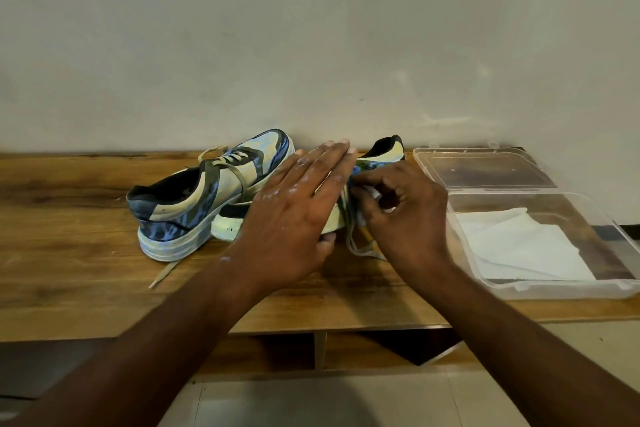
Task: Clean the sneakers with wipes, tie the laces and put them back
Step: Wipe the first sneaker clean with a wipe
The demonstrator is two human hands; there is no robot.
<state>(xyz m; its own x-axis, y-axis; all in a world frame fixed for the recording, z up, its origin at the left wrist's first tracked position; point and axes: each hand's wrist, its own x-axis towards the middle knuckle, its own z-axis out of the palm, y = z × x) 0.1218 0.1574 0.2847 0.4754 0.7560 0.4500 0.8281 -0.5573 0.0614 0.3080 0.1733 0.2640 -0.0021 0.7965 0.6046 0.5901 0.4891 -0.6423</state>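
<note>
On the brown wooden table (86, 218), against the wall, stand two blue-and-cream camouflage sneakers: the left sneaker (194, 198) lies just beside the right sneaker (381, 152), which sits under both hands. Right of them rests the clear plastic box (606, 222), holding white wipes (526, 246).

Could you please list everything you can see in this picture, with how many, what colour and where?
sneakers: two, blue and cream; left sneaker on the table near the wall, right sneaker mostly hidden under the hands
laces: beige, untied, trailing on the table
wipe: one, white, pinched at the right sneaker
plastic box: one, clear, lid open, on the table's right end
spare wipes: white, inside the box, count unclear
table: one, brown wood, against the wall
wall: pale grey, behind
left hand: flat on the right sneaker
right hand: fingers pinch the wipe
</note>
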